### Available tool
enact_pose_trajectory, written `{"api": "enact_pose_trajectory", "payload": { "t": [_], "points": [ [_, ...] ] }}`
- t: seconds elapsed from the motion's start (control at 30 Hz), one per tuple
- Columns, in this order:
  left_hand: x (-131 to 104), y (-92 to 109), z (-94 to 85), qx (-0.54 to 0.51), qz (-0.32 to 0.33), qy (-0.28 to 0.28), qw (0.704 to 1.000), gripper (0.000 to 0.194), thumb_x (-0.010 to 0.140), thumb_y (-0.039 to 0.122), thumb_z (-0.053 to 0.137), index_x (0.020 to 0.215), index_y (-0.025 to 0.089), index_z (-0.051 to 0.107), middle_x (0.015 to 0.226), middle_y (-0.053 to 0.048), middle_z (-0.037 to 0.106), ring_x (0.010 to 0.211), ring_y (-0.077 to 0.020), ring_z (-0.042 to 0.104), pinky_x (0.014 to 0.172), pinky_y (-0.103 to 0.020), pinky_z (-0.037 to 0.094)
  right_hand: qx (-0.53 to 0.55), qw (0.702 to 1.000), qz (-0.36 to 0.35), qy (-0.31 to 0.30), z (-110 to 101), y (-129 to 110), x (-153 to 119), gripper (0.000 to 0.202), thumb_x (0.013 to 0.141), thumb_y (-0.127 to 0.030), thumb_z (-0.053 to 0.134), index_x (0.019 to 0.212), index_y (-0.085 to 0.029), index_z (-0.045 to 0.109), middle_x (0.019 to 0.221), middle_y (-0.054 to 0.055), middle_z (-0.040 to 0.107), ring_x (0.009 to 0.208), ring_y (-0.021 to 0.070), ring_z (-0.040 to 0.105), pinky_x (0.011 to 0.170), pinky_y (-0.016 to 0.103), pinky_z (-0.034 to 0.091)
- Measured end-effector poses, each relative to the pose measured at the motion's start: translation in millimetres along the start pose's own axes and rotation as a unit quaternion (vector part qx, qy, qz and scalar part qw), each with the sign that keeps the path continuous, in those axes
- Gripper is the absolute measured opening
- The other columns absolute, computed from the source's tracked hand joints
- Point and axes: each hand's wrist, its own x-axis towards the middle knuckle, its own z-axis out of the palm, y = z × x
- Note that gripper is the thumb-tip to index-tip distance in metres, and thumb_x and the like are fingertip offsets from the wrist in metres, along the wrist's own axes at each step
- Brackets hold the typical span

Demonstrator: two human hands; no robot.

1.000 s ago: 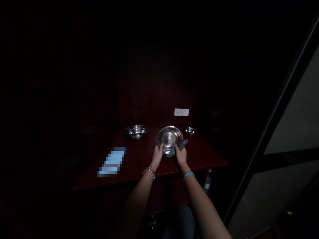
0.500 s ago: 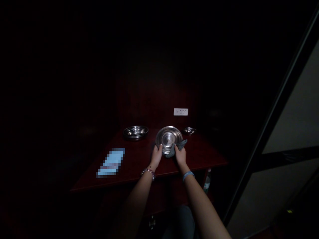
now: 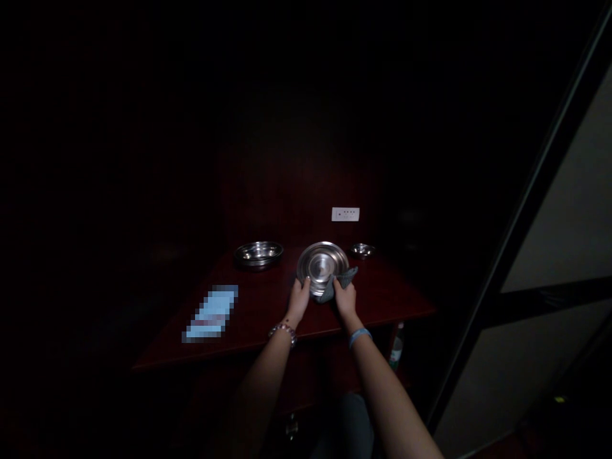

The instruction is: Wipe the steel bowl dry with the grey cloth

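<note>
A round, shiny steel plate (image 3: 321, 266) is tilted up toward me over the dark red table. My left hand (image 3: 299, 298) grips its lower left rim, the thumb on the inner face. On the lower right, my right hand (image 3: 345, 297) is closed on a grey-green cloth (image 3: 327, 291) folded over the rim. The fingers behind the plate are hidden. Left of it, a stack of steel bowls (image 3: 259, 254) rests on the table, and a smaller steel bowl (image 3: 362, 250) stands at the right.
A blurred-out light blue item (image 3: 211, 312) lies on the left of the red table (image 3: 268, 299). A white socket panel (image 3: 345, 214) is on the back wall. Below the table's right edge stands a bottle (image 3: 396, 347). A framed panel (image 3: 540, 236) rises at the right.
The whole view has shifted very slightly. Both hands, the plate and the cloth keep almost the same pose.
</note>
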Motion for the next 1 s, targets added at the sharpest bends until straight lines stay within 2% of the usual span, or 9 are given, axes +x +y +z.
{"api": "enact_pose_trajectory", "payload": {
  "t": [0.3, 0.77, 1.0],
  "points": [
    [-1.5, 3.3, 1.1, 0.001, -0.005, 0.003, 1.0, 0.03, 0.094, 0.025, 0.055, 0.121, 0.016, 0.065, 0.13, -0.014, 0.069, 0.122, -0.0245, 0.064, 0.115, -0.042, 0.04, 0.004, 1.0, -0.006, -0.016, 0.7, 7.5, 2.9, 0.03, 0.085, -0.038, 0.062, 0.099, -0.015, 0.074, 0.108, 0.015, 0.079, 0.101, 0.0272, 0.075, 0.089, 0.032, 0.055],
    [-3.2, 7.3, 2.3, -0.007, -0.021, 0.011, 1.0, 0.028, 0.092, 0.028, 0.059, 0.116, 0.015, 0.066, 0.124, -0.012, 0.072, 0.121, -0.0247, 0.064, 0.113, -0.041, 0.042, 0.009, 1.0, 0.008, -0.005, -1.0, 0.6, 0.2, 0.028, 0.084, -0.037, 0.066, 0.098, -0.015, 0.075, 0.106, 0.015, 0.079, 0.101, 0.0272, 0.075, 0.09, 0.034, 0.056],
    [-2.2, 5.7, 1.7, -0.008, -0.013, 0.01, 1.0, 0.031, 0.092, 0.028, 0.06, 0.119, 0.015, 0.067, 0.128, -0.014, 0.07, 0.122, -0.0259, 0.064, 0.114, -0.042, 0.041, 0.001, 1.0, 0.011, -0.004, -0.3, -1.0, 0.5, 0.027, 0.083, -0.036, 0.065, 0.098, -0.016, 0.075, 0.106, 0.014, 0.079, 0.101, 0.0265, 0.075, 0.09, 0.033, 0.056]
  ]
}}
